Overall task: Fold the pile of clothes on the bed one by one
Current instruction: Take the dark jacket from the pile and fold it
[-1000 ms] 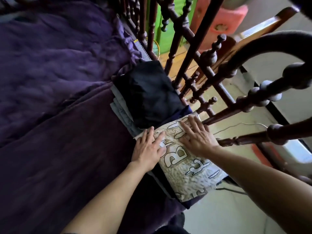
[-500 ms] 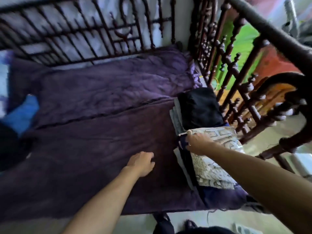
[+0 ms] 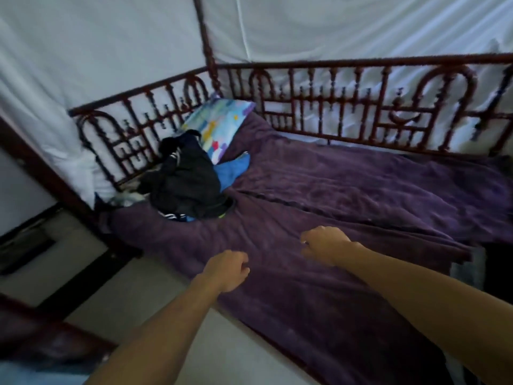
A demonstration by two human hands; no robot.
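A person's left hand point(image 3: 226, 269) and right hand point(image 3: 324, 244) hover side by side over a purple bedspread point(image 3: 361, 195). Both are loosely curled and hold nothing. The pile of clothes point(image 3: 184, 187) (a black garment on top, striped trim and a blue piece point(image 3: 232, 170) showing at its edges) lies well beyond the left hand, up and to its left, against the carved dark-red bed rail point(image 3: 333, 63).

The heap looks tangled, so tugging the top garment could drag others along. Some might slip through the rail gaps, or off the bed edge to the floor point(image 3: 133, 290) below the left forearm. The bedspread is soft and wrinkled, which may leave folds uneven. A bright patterned pillow point(image 3: 219, 120) leans behind the pile, and white cloth point(image 3: 111, 43) hangs beyond the rail.
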